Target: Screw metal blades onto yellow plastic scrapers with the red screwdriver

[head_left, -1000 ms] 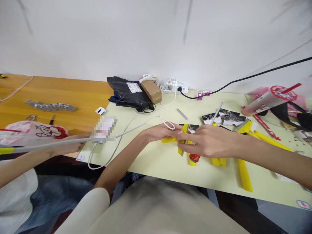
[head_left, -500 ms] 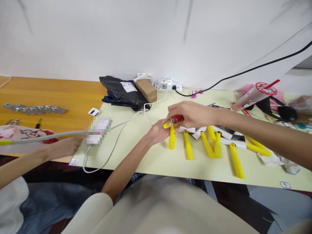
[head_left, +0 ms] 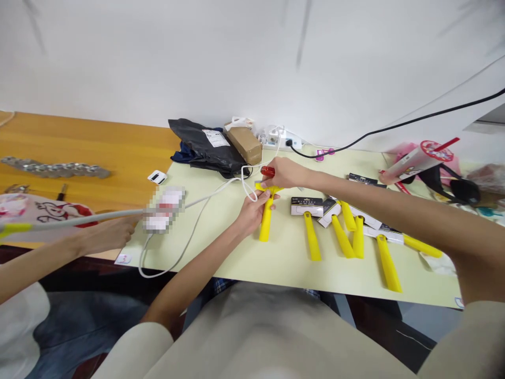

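My left hand (head_left: 251, 213) is closed around a yellow scraper (head_left: 265, 225); its handle points toward me and its crosswise head faces the wall. Above that head is my right hand (head_left: 290, 172), fingers wrapped round a red-handled screwdriver (head_left: 268, 171). The screwdriver's tip is hidden or too small to make out. To the right lie several more yellow scrapers (head_left: 312, 239), some with black-and-white packaging on their heads, such as the card sleeve (head_left: 306, 207).
A co-worker's hand (head_left: 108, 232) is at the left, by a long pale rod (head_left: 90, 218). White cables (head_left: 209, 195) cross the table near my hands. Behind are a black parcel bag (head_left: 209, 150), a cardboard box (head_left: 245, 142) and a power strip (head_left: 282, 139). A drink cup (head_left: 418, 160) leans at right.
Both hands have shifted a little to the left with the scraper and screwdriver. The scraper's handle and crosswise head now show more plainly. The whole view has moved slightly.
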The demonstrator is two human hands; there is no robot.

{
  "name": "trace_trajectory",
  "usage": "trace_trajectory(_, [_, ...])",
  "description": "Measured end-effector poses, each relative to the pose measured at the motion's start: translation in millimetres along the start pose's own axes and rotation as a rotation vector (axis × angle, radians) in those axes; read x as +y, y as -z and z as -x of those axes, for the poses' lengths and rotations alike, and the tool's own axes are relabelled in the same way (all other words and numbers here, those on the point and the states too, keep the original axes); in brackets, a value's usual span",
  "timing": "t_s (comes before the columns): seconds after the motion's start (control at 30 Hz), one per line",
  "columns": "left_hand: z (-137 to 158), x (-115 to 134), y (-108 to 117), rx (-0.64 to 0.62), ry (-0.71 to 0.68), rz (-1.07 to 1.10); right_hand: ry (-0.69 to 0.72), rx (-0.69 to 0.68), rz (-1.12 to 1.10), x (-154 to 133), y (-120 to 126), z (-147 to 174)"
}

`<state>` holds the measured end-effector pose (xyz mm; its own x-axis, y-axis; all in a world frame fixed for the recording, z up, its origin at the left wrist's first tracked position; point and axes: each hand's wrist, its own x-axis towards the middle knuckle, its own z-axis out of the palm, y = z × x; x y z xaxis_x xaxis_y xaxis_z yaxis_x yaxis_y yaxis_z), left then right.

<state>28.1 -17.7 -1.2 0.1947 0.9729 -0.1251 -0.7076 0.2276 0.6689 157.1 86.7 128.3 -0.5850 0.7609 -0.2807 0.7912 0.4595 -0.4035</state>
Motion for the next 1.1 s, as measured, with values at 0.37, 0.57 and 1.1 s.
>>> trace_trajectory(0.37, [-5.7, 1.4, 18.8, 0.093, 0.014, -0.065, 0.089, 0.376, -0.165, 9.8, 11.8, 25.6])
trace_trajectory(0.57, [-11.4, -3.6, 25.0, 0.112, 0.081, -0.125, 0.194, 0.788, -0.901, -21.2, 36.4, 86.7])
trace_trajectory(1.1, [-1.5, -16.7, 23.1, 0.099, 0.171, -0.143, 0.112, 0.739, -1.194, -28.9, -8.4, 51.9])
